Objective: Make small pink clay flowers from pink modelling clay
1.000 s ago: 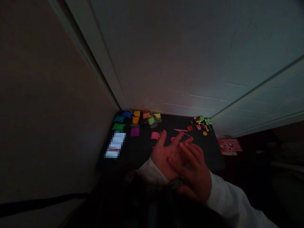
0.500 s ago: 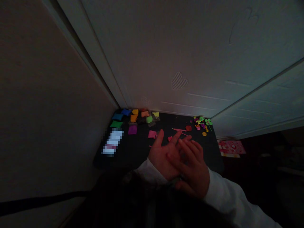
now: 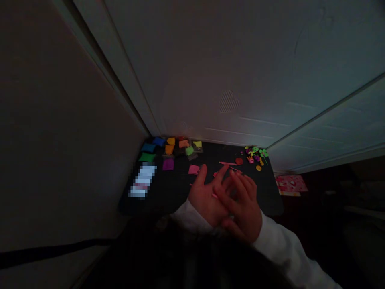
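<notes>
The scene is very dim. My left hand (image 3: 206,194) is held palm up over a small black table (image 3: 177,192), fingers stretched out. My right hand (image 3: 243,204) lies flat across the left palm, fingers straight. A small pink piece of clay (image 3: 214,196) shows between the two palms. Just beyond the fingertips lie a pink clay packet (image 3: 193,169), a thin pink stick tool (image 3: 227,163) and a red clay lump (image 3: 239,161).
Colourful clay packets (image 3: 170,149) sit in a group at the table's far left, a purple one (image 3: 168,163) nearer. Small finished clay figures (image 3: 255,155) cluster at the far right corner. A blurred white sheet (image 3: 142,181) lies left. White panelled doors stand behind; a pink box (image 3: 290,184) lies on the floor right.
My right hand has slid slightly forward over the left palm, and a pink piece now shows between them. The view has shifted a little.
</notes>
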Tool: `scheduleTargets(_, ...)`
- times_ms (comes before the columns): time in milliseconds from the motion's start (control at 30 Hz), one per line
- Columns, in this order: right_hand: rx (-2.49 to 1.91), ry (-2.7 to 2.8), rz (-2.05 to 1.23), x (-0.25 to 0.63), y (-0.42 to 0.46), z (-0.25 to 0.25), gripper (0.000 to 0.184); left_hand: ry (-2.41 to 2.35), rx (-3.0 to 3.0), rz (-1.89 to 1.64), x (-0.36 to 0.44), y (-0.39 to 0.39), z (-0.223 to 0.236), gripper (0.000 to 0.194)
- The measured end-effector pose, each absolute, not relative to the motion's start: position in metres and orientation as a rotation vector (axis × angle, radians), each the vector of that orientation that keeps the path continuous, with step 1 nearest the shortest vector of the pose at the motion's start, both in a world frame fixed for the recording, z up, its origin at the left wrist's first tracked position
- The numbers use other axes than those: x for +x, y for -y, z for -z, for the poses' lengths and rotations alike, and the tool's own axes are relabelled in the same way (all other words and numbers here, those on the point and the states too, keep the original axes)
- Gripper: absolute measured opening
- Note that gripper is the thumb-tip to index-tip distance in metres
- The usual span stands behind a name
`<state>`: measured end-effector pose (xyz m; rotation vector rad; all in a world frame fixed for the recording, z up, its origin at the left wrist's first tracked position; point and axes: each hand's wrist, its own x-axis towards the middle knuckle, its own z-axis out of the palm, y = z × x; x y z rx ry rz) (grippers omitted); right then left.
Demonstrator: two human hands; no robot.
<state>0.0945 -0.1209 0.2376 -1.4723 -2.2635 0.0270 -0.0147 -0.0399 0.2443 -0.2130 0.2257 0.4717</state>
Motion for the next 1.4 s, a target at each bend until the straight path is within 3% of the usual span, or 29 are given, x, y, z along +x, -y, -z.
scheduleTargets(567,-1.461,2.158,-0.135,0.081,0.120,-0.239,0.059,-0.070,-0.195,-0.477,-0.033,0.045,-0.238,0.063)
scheduleTargets(800,-1.521,1.862,-0.059,0.073,0.114,-0.250,0.020,-0.098,-0.204,-0.494,-0.026,0.047,-0.242,0.063)
scheduleTargets(1033,-1.567,1.821,-0.113,0.080,0.112,-0.250,0.007,-0.175,-0.165,-0.564,-0.007,0.052,-0.241,0.061)
scheduleTargets(1200,-1.581,1.869,-0.105,0.092,0.115,-0.251,0.008,-0.128,-0.103,-0.652,0.003,0.047,-0.238,0.060)
scheduleTargets(1400,-1.427,1.948,-0.090,0.117,0.118,-0.252,0.026,-0.075,-0.082,-0.697,0.015,0.046,-0.244,0.061)
